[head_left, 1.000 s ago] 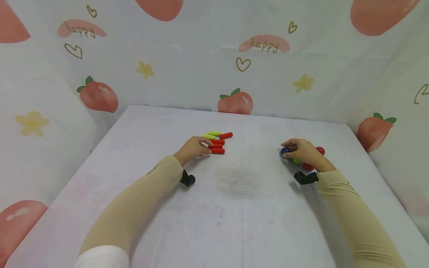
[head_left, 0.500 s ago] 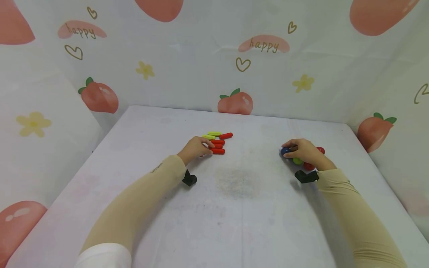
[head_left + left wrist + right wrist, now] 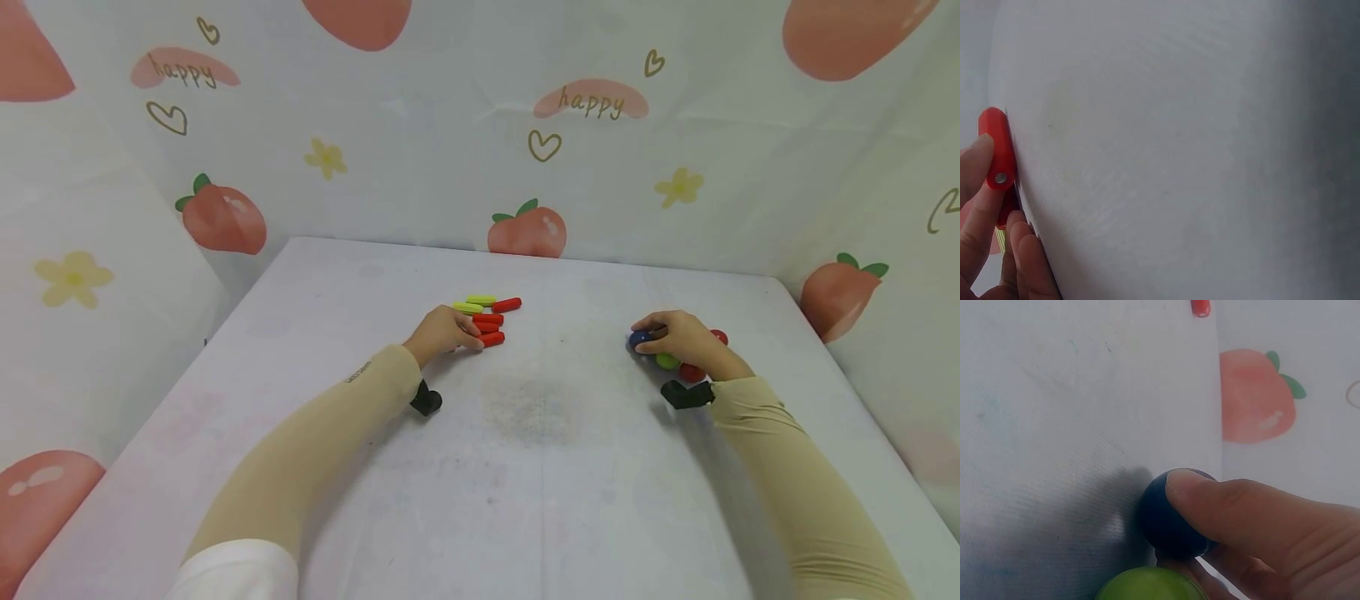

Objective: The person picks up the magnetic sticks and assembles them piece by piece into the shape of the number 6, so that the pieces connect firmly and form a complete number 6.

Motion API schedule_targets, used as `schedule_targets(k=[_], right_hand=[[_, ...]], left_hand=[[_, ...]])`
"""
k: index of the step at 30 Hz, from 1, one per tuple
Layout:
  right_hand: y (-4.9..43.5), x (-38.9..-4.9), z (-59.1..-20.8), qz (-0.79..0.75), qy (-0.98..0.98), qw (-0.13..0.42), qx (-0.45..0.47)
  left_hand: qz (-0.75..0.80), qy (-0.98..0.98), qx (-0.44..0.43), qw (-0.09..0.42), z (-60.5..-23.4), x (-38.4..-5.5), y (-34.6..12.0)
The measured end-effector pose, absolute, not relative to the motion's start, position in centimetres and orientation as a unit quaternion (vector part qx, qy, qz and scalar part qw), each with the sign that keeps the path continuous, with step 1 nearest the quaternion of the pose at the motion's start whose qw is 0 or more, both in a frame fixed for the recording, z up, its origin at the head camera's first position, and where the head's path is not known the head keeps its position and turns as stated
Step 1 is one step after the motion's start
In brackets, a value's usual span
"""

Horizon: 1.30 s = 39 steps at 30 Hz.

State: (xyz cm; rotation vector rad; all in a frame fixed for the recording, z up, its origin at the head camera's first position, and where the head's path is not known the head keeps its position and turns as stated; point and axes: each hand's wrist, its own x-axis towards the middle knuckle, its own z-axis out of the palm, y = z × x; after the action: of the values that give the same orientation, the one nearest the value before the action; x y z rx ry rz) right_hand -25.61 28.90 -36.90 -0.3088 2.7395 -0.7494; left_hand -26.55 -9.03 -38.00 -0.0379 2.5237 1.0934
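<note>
A red stick (image 3: 492, 339), beside other sticks (image 3: 487, 320) at the white table (image 3: 600, 500), was pinched by the left hand (image 3: 442, 333) between thumb and finger, apparently suiting its slimness; the right hand (image 3: 681, 339) gripped a blue ball (image 3: 640, 339) near a green ball (image 3: 667, 362), presumably against rolling.

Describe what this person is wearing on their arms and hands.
The left hand and right hand are bare, without gloves. The left beige sleeve has small dark lettering near the wrist, too small to read, and meets a white sleeve higher up. The right beige sleeve is creased. A black piece shows at each wrist: left piece, right piece.
</note>
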Motion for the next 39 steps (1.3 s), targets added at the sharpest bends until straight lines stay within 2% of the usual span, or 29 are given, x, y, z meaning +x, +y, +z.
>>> schedule_targets(k=[14, 26, 39], right_hand=[[28.9, -25.7, -37.0, -0.255, 0.951, 0.138, -0.110], [29.0, -25.7, -37.0, -0.256, 0.950, 0.141, -0.107], [29.1, -25.8, -37.0, -0.257, 0.950, 0.144, -0.106]], left_hand=[[0.372, 0.905, -0.025, 0.203, -37.7, -26.8, -9.4], [0.465, 0.870, 0.053, 0.153, -36.5, -25.1, -6.7], [0.417, 0.888, 0.044, 0.186, -38.8, -25.4, -4.9]])
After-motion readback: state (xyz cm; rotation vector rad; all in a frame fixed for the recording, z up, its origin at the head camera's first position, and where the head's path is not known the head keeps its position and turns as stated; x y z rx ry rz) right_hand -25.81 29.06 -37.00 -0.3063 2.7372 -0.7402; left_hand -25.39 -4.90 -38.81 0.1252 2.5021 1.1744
